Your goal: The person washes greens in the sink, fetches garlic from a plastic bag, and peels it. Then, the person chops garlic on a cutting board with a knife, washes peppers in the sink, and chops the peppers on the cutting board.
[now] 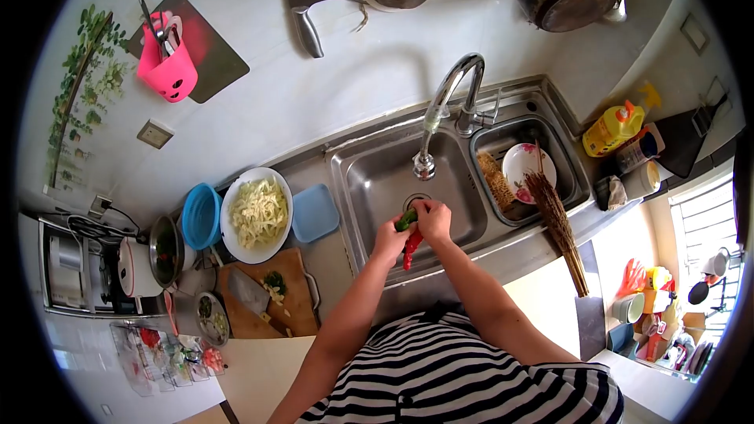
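Over the front of the steel sink basin (375,180), my left hand (388,242) and my right hand (434,222) come together, fingers closed. Between them I grip a green pepper (406,220) and red peppers (412,245). The red ones hang down between my palms, and their upper parts are hidden by my fingers. Behind my hands the curved faucet (453,82) ends in a spray head (424,166) above the basin.
Left of the sink are a blue lid (316,213), a bowl of shredded cabbage (260,213) and a cutting board (302,286) bearing a cleaver (248,290). At right, a smaller basin holds a floral plate (518,163); a twig brush (556,224) juts over the counter edge.
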A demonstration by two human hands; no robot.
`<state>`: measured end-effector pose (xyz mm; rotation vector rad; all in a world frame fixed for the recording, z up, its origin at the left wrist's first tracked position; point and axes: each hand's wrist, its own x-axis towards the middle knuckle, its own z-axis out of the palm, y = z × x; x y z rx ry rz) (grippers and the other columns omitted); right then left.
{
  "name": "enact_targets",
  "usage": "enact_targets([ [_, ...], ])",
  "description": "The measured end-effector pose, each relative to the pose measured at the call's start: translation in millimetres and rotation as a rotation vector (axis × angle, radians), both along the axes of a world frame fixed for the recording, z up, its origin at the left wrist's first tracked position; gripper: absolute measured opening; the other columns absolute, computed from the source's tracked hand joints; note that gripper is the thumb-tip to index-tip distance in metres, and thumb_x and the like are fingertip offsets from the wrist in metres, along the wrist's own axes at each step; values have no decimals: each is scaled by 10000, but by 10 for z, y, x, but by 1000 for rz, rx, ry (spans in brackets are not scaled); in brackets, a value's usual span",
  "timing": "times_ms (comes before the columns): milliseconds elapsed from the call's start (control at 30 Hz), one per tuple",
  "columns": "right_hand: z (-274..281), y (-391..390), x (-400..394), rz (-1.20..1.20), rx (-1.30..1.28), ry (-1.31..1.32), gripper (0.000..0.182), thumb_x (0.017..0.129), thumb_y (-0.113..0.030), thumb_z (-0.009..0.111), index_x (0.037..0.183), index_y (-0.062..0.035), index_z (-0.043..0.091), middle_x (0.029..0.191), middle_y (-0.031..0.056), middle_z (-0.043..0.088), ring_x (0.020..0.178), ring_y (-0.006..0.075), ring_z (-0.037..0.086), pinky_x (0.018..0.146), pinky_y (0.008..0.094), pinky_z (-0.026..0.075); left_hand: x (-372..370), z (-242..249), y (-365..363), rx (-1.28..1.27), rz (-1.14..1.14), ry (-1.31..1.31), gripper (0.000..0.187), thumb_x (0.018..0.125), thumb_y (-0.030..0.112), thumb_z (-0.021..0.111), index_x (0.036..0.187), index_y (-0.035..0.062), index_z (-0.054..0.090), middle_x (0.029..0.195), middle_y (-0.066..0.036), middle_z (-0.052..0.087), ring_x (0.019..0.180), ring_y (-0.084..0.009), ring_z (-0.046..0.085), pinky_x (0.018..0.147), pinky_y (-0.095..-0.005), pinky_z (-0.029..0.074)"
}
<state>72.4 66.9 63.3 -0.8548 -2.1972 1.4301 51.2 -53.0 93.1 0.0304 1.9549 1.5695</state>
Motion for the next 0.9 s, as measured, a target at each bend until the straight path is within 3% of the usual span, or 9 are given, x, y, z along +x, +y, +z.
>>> enact_targets([
  [67, -194, 159, -37, -152, -13, 43, 228, 810, -234, 656, 858, -18, 707, 761, 184, 662, 710, 284, 667, 662, 350, 497, 1, -82, -53, 0, -5, -61, 271, 870, 155, 667, 1076, -14, 618, 786, -49, 650, 661, -115, 588, 594, -271, 481],
  [167, -88, 552, -33, -240, -83, -153, 210, 799, -210, 668, 883, -21, 708, 778, 177, 671, 724, 260, 674, 668, 335, 498, 103, -110, -162, 29, 27, -165, 181, 878, 140, 654, 963, -16, 617, 746, -66, 643, 615, -146, 599, 558, -292, 488],
  [267, -181, 679, 25, 16, -118, -120, 218, 790, -205, 683, 917, -30, 708, 801, 160, 685, 734, 243, 679, 673, 321, 502, 155, -338, -238, 85, 88, -179, 136, 885, 123, 639, 901, -9, 608, 724, -74, 635, 596, -164, 602, 537, -305, 493],
  [333, 30, 624, 138, 271, 19, -250, 251, 782, -220, 697, 957, -40, 709, 809, 148, 694, 736, 208, 678, 679, 297, 502, 147, -368, -253, 31, 85, -118, 139, 888, 119, 636, 924, -10, 599, 713, -68, 629, 578, -165, 593, 531, -311, 491],
  [433, 149, 339, 247, 413, -272, 26, 206, 793, -133, 699, 954, -4, 705, 769, 99, 705, 718, 126, 650, 677, 272, 508, 101, -306, -225, 27, 87, -88, 150, 890, 104, 625, 975, -15, 590, 745, -67, 632, 613, -161, 598, 570, -305, 495],
  [533, 321, 144, 319, 561, -496, -19, 185, 809, -108, 697, 968, -17, 714, 784, 73, 708, 733, 87, 637, 658, 246, 500, 90, -168, -166, 94, 59, -106, 170, 895, 91, 610, 1031, -7, 581, 826, -66, 637, 701, -144, 603, 625, -293, 491],
  [633, 454, 61, 342, 506, -436, -31, 206, 806, -136, 710, 977, -21, 712, 777, 74, 701, 709, 80, 633, 627, 241, 498, 99, -147, -129, 68, 46, -21, 172, 902, 80, 592, 1057, 7, 582, 897, -62, 635, 777, -129, 595, 671, -284, 483],
  [767, 507, -11, 352, 432, -292, -68, 195, 794, -153, 720, 930, -12, 712, 766, 87, 695, 675, 98, 635, 602, 254, 496, 154, -145, -82, 7, 48, 82, 177, 899, 78, 590, 1067, 22, 581, 893, -46, 623, 769, -124, 577, 665, -281, 470],
  [900, 440, -124, 329, 372, 55, 140, 98, 777, -96, 679, 792, -4, 650, 721, 114, 636, 653, 245, 619, 612, 344, 494, 190, -132, -44, 6, 78, 16, 143, 886, 79, 573, 1016, 24, 598, 824, -35, 604, 716, -124, 546, 613, -282, 438],
])
